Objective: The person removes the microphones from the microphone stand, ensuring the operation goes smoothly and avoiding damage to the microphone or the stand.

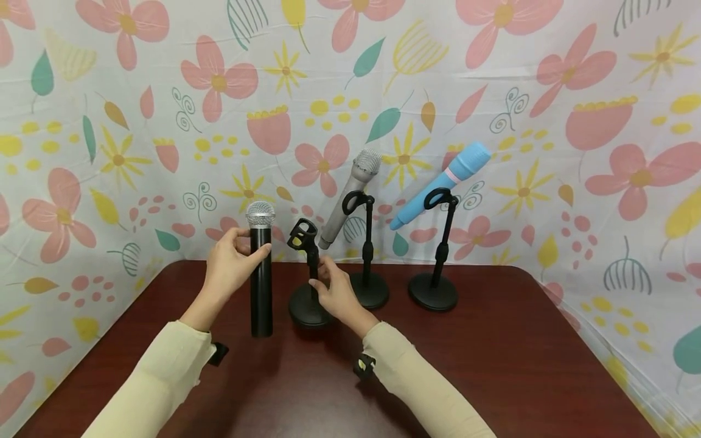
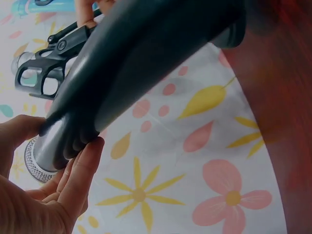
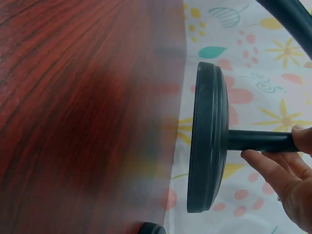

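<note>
My left hand (image 1: 232, 261) grips a black microphone (image 1: 261, 292) with a silver mesh head, just below that head. The microphone stands upright in the air, mesh end up. To its right is a black microphone stand (image 1: 308, 309) with an empty clip (image 1: 303, 235) on top. My right hand (image 1: 338, 293) pinches the pole (image 3: 261, 141) of this stand between thumb and fingers. In the right wrist view the round base (image 3: 208, 141) shows edge-on; whether it touches the table I cannot tell. The microphone body (image 2: 122, 73) fills much of the left wrist view.
Behind my right hand, a second stand (image 1: 368, 291) holds a grey microphone (image 1: 346, 198) tilted in its ring. Farther right, a third stand (image 1: 432, 292) holds a blue microphone (image 1: 443, 182). All are near the back edge of the dark red table (image 1: 493, 365), before a flowered cloth (image 1: 547, 152).
</note>
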A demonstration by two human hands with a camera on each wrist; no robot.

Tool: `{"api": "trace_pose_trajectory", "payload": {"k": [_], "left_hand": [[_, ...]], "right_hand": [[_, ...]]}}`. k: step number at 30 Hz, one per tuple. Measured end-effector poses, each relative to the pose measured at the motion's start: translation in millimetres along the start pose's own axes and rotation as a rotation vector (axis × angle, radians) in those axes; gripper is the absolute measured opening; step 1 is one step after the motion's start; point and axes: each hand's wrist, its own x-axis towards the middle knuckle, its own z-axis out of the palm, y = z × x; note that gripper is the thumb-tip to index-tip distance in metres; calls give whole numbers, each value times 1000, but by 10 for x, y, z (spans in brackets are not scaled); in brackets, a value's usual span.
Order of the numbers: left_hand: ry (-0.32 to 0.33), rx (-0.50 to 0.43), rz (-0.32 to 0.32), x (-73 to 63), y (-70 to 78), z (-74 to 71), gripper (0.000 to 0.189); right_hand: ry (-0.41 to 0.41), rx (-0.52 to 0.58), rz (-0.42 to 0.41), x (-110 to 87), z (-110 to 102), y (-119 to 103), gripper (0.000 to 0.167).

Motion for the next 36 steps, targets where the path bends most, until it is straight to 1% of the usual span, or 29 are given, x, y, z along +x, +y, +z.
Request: {"api": "trace_pose_trajectory", "payload": {"k": [8,14,20,29,36], "left_hand": [[-28,20,-24,-78,-88,6,54],[-44,49,-38,-117,-165,43,54],[-83,65,-73,-179,-240,114,52],[-133,77,-83,-286,-318,224,49],[-173,82,-103,-355,-362,305,46]], "right_hand": [[-11,8,-11,50,25,23,33],[-3,5,-8,100,48,20,34],[9,-4,3,133,64,24,33],[24,10,28,189,114,54,35],[19,2,33,232,166,73,34]]}}
